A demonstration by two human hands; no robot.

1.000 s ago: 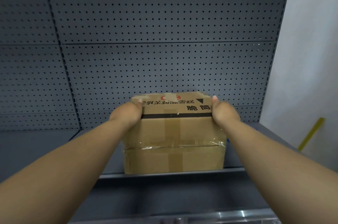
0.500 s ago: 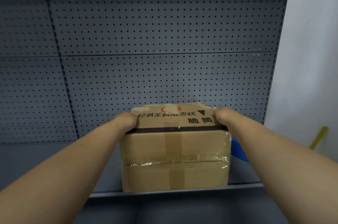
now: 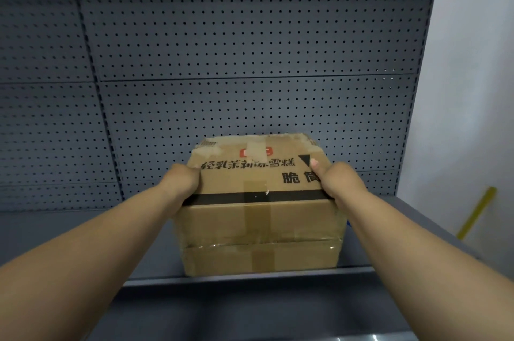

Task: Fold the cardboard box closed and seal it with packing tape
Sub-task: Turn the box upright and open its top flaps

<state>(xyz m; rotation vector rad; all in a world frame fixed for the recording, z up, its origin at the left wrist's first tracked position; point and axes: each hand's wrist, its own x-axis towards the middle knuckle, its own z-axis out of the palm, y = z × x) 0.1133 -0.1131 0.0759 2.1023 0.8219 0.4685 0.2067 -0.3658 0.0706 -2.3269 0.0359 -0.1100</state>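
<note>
A brown cardboard box (image 3: pixel 258 226) with black printed characters and a black stripe stands at the front of a grey metal shelf (image 3: pixel 155 243). Its top is closed, with clear tape strips over the middle and around the body. My left hand (image 3: pixel 185 183) grips the box's upper left edge, fingers curled round the side. At the upper right corner my right hand (image 3: pixel 338 183) grips the box, thumb lying on the top face. No tape roll is in view.
A grey perforated back panel (image 3: pixel 250 62) rises behind the box. The shelf's front lip (image 3: pixel 250 275) runs just below the box. A white wall (image 3: pixel 472 90) with a yellow strip (image 3: pixel 475 212) lies to the right.
The box has tipped toward me and come closer, so more of its top face shows. Both hands keep their hold on its upper corners.
</note>
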